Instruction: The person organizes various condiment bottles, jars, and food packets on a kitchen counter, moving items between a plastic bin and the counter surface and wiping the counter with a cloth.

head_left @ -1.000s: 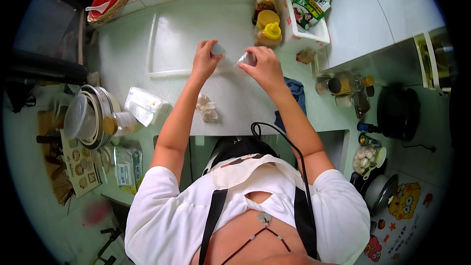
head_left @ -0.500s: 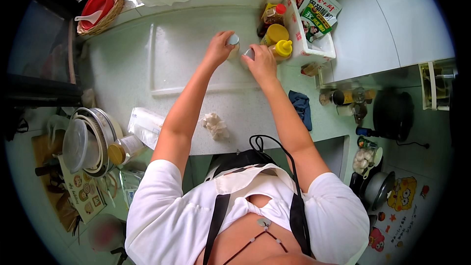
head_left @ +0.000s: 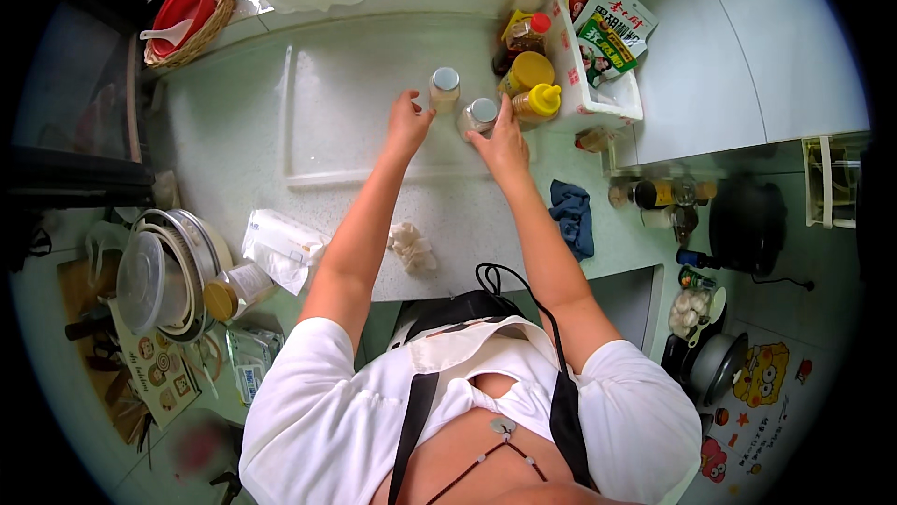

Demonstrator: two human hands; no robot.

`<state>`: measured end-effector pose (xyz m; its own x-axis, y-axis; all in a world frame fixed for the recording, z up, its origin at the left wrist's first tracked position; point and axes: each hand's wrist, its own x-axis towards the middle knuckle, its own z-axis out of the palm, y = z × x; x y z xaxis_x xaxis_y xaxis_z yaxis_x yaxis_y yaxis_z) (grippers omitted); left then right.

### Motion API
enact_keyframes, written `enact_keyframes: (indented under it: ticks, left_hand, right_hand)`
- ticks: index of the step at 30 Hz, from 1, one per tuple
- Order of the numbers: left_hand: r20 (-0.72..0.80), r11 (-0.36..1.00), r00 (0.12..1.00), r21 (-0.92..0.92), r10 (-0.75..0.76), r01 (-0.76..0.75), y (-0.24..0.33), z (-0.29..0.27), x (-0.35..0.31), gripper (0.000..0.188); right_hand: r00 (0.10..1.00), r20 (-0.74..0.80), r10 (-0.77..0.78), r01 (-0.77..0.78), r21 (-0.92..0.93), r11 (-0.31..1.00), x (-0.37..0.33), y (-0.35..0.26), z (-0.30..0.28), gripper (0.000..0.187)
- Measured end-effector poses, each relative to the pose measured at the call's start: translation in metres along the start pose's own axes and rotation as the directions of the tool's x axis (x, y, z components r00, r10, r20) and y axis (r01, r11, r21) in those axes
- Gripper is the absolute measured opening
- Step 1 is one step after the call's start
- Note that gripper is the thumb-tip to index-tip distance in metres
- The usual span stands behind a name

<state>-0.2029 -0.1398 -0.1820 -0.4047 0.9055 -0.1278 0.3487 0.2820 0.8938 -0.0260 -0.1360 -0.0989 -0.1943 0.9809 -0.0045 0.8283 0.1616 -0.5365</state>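
Note:
Two small glass jars with silvery lids stand on the pale tray (head_left: 341,145). My left hand (head_left: 408,124) is just left of and nearer than the left jar (head_left: 444,99), its fingers loosely apart with nothing in them. My right hand (head_left: 505,145) is at the right jar (head_left: 472,124); its thumb is by the jar's near side and its stretched fingers pass along the right side, not closed round it. Pale contents show through the glass. Right of that hand are a yellow-capped squeeze bottle (head_left: 537,103) and a yellow-lidded jar (head_left: 528,72).
A red-capped bottle (head_left: 528,33) and a white box (head_left: 598,105) with packets stand at the back right. Near me lie a crumpled tissue (head_left: 411,248), a white packet (head_left: 280,243) and a dark blue cloth (head_left: 572,218). Stacked bowls (head_left: 201,243) sit at left.
Both hands have come off the jar lids and drawn back toward me. The fingers have opened, and both jars now show more fully on the tray.

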Motion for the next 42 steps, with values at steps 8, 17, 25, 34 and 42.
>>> enact_keyframes:
  ticks: [8,17,25,34,42]
  left_hand:
    - [0.119,0.936,0.983,-0.310,-0.136,0.167,0.029,0.008,-0.007,0.060]
    - [0.013,0.911,0.986,-0.380,-0.168,0.160,0.020,0.024,0.044,0.053]
    - [0.028,0.935,0.998,-0.350,-0.054,0.060,0.004,0.030,0.085,0.054]
    - [0.099,0.915,0.995,-0.403,0.017,0.025,0.009,0.032,0.086,0.051]
    - [-0.257,0.922,0.885,0.107,0.388,-0.373,0.046,0.017,0.093,0.057]
  right_hand:
    - [0.983,0.165,0.083,-0.082,-0.015,0.997,0.021,-0.003,0.008,0.071]
    - [0.993,0.074,0.091,-0.113,0.403,0.908,0.104,0.025,0.066,0.055]
    - [0.934,0.327,0.143,-0.340,0.695,0.634,0.120,-0.003,0.057,0.050]
    - [0.935,0.341,0.103,-0.312,0.645,0.698,0.158,0.013,0.077,0.056]
    - [0.967,0.059,0.247,-0.210,0.731,0.650,0.159,0.007,0.075,0.048]
